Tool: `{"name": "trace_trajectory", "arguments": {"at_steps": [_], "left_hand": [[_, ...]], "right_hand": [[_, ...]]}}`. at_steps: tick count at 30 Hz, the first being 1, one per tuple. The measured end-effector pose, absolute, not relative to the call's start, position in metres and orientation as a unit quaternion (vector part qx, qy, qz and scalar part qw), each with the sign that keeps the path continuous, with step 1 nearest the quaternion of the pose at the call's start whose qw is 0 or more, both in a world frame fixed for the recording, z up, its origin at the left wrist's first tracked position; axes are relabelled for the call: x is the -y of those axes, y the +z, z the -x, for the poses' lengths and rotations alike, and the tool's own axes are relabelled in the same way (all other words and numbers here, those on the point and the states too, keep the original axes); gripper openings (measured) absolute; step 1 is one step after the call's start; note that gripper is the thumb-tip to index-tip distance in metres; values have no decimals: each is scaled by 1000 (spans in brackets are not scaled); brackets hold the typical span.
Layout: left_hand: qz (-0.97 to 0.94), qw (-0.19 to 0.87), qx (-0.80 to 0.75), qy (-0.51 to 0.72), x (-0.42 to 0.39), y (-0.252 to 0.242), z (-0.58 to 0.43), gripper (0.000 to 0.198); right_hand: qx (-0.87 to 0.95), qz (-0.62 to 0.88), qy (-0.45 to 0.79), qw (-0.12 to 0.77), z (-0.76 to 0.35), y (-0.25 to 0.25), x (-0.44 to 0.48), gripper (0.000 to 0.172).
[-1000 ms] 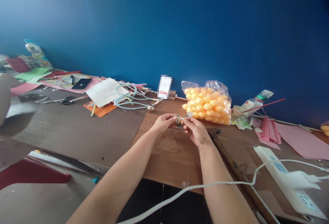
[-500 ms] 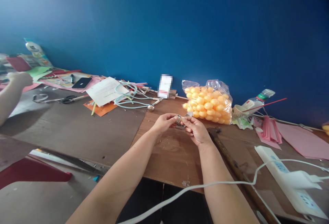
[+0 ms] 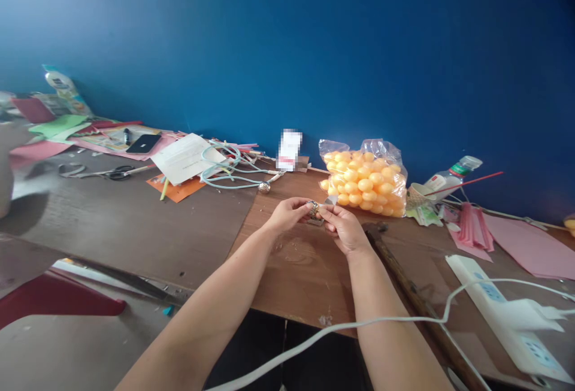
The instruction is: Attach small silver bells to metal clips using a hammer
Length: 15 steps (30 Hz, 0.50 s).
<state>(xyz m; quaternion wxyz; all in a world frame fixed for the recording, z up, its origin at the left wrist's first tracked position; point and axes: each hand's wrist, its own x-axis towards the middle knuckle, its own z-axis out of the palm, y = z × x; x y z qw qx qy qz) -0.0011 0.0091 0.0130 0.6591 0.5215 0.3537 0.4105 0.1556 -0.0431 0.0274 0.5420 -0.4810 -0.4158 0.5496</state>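
Observation:
Over the wooden board, my left hand (image 3: 287,214) pinches a small shiny metal piece (image 3: 313,210) between thumb and fingers. From the other side my right hand (image 3: 345,227) also grips it, fingertips close to those of the left. The piece looks silver with some gold; its exact kind is too small to make out, and fingers cover part of it. Just behind the hands sits a clear plastic bag of orange-yellow balls (image 3: 366,184). A silver ball (image 3: 264,187) rests on the table to the left, by a coiled light-blue cord (image 3: 211,169).
Scissors (image 3: 119,172), a black phone (image 3: 144,144) and papers (image 3: 186,158) lie left. At right are a white power strip (image 3: 532,343), a bottle (image 3: 449,178), a paper cup (image 3: 418,194) and pink paper (image 3: 534,241). A white cable (image 3: 354,324) crosses my right forearm.
The other person's hand and forearm at the far left have swung out; only a pale blur shows at that edge. My hands keep almost the same place and grip.

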Motion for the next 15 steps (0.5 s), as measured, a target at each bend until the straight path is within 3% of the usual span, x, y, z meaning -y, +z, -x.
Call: {"name": "trace_trajectory", "arguments": {"at_steps": [15], "left_hand": [[-500, 680, -334, 421, -9, 15, 2, 42]], "right_hand": [[403, 470, 556, 554, -154, 27, 43, 27]]}}
